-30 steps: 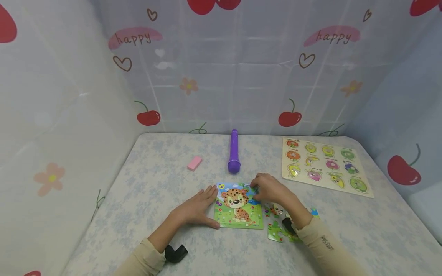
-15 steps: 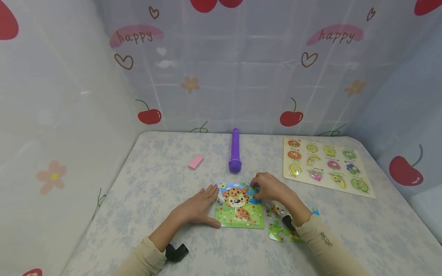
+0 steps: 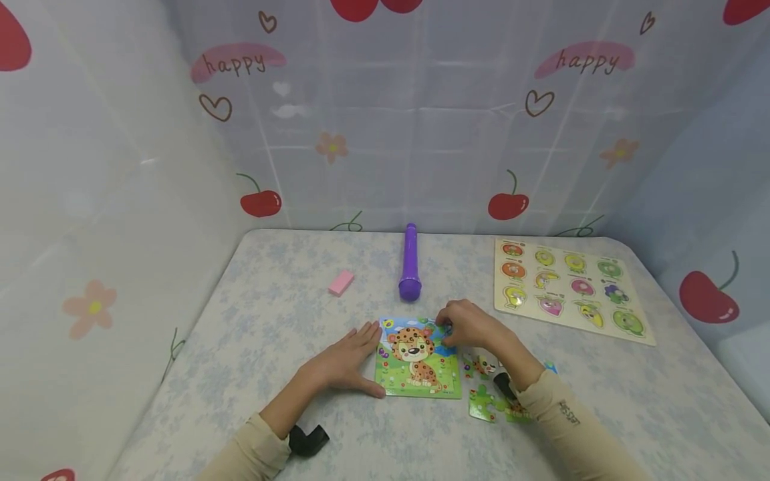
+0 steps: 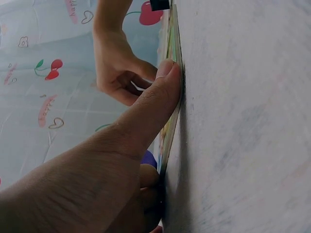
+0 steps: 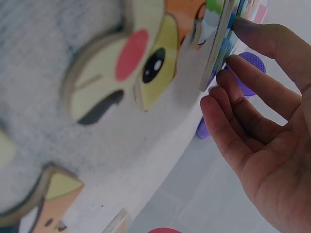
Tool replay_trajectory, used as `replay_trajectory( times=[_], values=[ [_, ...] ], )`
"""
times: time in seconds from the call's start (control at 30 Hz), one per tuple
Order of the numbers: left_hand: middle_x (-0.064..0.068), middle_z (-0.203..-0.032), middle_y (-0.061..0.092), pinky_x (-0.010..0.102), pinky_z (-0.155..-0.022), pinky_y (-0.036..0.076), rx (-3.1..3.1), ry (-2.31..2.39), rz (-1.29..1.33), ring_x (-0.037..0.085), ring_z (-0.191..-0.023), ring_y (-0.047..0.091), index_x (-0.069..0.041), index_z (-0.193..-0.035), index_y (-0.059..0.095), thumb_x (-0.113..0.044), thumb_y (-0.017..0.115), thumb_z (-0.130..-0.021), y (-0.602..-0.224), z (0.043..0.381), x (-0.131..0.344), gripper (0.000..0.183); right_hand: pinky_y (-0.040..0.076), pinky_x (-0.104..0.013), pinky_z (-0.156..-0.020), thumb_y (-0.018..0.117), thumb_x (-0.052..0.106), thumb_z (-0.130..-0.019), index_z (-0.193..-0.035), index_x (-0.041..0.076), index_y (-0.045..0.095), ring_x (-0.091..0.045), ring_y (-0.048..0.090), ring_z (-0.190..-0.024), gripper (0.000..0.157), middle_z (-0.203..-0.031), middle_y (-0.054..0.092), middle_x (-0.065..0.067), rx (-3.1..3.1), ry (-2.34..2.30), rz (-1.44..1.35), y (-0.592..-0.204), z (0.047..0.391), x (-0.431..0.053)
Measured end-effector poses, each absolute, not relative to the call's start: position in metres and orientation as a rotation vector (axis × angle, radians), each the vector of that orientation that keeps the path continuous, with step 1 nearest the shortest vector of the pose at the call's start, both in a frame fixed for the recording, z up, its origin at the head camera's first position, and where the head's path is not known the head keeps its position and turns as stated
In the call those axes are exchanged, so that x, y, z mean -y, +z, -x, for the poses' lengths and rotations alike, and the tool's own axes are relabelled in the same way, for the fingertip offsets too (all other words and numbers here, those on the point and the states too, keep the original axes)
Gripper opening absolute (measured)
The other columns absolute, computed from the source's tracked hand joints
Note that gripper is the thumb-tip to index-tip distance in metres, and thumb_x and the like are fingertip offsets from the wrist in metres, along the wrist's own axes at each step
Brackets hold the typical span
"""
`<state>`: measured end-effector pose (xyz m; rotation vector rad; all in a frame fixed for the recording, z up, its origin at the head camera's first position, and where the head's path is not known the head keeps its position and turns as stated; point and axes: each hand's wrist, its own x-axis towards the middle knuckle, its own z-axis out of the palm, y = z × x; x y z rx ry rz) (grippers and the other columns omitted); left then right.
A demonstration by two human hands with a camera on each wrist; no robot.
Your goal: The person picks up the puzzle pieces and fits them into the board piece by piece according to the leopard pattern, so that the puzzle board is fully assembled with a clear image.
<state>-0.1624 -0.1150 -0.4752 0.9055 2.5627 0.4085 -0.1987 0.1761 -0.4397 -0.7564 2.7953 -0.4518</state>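
A square leopard jigsaw puzzle [image 3: 415, 367] lies on the table in the head view. My left hand [image 3: 343, 361] rests flat along its left side, fingers stretched out and thumb at the lower left corner. In the left wrist view the left thumb [image 4: 150, 107] lies against the puzzle's edge. My right hand [image 3: 469, 327] bends over the upper right corner, thumb and index finger pinching a blue puzzle piece [image 5: 232, 22], mostly hidden by the fingers. Below the right forearm lie several loose jigsaw pieces [image 3: 481, 404], one with a cartoon eye and pink cheek [image 5: 131, 53] in the right wrist view.
Behind the puzzle lies a purple toy microphone [image 3: 410, 264], with a pink block [image 3: 341, 283] to its left. A wooden fruit puzzle board [image 3: 499, 294] lies at the back right. Printed curtains [image 3: 385, 133] enclose the table's back and sides.
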Motion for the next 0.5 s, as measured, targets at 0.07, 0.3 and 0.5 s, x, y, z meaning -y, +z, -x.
replay_trajectory(
  times=[0.07, 0.3, 0.5],
  values=[
    [0.009, -0.166, 0.005, 0.044, -0.126, 0.012, -2.562, 0.405, -0.901, 0.024, -0.154, 0.004, -0.005, -0.156, 0.012, -0.068, 0.071, -0.073, -0.4751, 0.1623, 0.1152, 0.12, 0.055, -0.035, -0.079, 0.083, 0.015, -0.074, -0.102, 0.004, 0.074, -0.015, 0.06, -0.084, 0.032, -0.094, 0.068, -0.004, -2.796, -0.449, 0.751, -0.4386, 0.1977, -0.1756],
    [0.009, -0.165, 0.007, 0.044, -0.126, 0.013, -2.563, 0.422, -0.898, 0.025, -0.154, 0.005, -0.005, -0.156, 0.013, -0.068, 0.071, -0.073, -0.4753, 0.1627, 0.1154, 0.119, 0.055, -0.037, -0.081, 0.081, 0.017, -0.077, -0.104, 0.005, 0.074, -0.018, 0.062, -0.088, 0.031, -0.098, 0.068, -0.005, -2.793, -0.481, 0.727, -0.4383, 0.1946, -0.1736],
    [0.009, -0.165, 0.006, 0.044, -0.126, 0.012, -2.564, 0.417, -0.904, 0.024, -0.154, 0.005, -0.005, -0.156, 0.013, -0.069, 0.07, -0.073, -0.476, 0.1628, 0.1159, 0.119, 0.056, -0.037, -0.081, 0.079, 0.016, -0.079, -0.104, 0.004, 0.074, -0.018, 0.063, -0.088, 0.028, -0.097, 0.068, -0.004, -2.791, -0.49, 0.719, -0.4401, 0.1943, -0.1742]
  ],
)
